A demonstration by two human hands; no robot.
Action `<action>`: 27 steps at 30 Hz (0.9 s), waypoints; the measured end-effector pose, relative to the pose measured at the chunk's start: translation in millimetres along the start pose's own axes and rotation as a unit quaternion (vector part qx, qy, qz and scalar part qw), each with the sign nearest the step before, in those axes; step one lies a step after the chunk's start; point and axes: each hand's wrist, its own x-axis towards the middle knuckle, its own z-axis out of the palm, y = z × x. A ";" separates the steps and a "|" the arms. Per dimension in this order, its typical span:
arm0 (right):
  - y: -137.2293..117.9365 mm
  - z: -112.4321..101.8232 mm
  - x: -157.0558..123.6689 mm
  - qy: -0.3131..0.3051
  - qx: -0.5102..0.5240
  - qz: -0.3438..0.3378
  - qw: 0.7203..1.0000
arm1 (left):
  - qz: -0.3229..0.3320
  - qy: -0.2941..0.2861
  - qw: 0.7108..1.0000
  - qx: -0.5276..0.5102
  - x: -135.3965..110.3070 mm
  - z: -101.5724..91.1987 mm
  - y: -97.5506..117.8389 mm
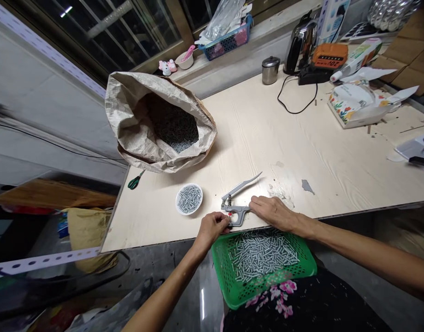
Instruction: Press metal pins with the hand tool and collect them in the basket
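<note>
A grey hand press tool point(238, 203) with a long lever raised to the upper right lies at the near edge of the pale wooden table point(267, 138). My left hand point(212, 229) is pinched at the tool's jaw, fingers closed on a tiny piece I cannot make out. My right hand point(272, 211) rests on the tool's handle end, fingers curled over it. Below the table edge, on my lap, sits a green basket point(232, 290) filled with several small silvery metal parts point(262, 256). A small white bowl point(189, 199) of similar parts stands left of the tool.
A big open paper sack point(156, 122) of metal parts stands at the table's left. Green-handled scissors point(136, 181) lie by it. At the back: a kettle point(302, 44), a steel cup point(270, 70), an orange device point(329, 56), a black cord point(295, 101), a tissue box point(357, 108).
</note>
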 end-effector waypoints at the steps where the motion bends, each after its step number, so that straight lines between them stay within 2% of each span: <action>1: 0.8 -0.4 1.3 -0.007 0.008 0.007 1.000 | -0.007 -0.017 1.000 0.003 2.0 -1.1 1.4; 4: 2.6 -1.9 5.4 -0.022 0.019 0.018 0.999 | -0.010 -0.044 0.999 -0.001 5.3 -2.4 2.8; 17: 10.5 -14.0 13.0 -0.058 0.038 0.027 0.997 | -0.014 -0.089 0.996 -0.005 8.4 -0.2 4.6; 23: 15.2 -14.1 11.2 -0.053 0.053 0.010 0.997 | -0.032 -0.062 0.997 -0.023 4.3 1.5 6.9; 27: 29.9 -19.6 14.5 -0.025 0.059 -0.010 0.998 | -0.036 -0.056 0.998 -0.021 1.8 2.0 8.3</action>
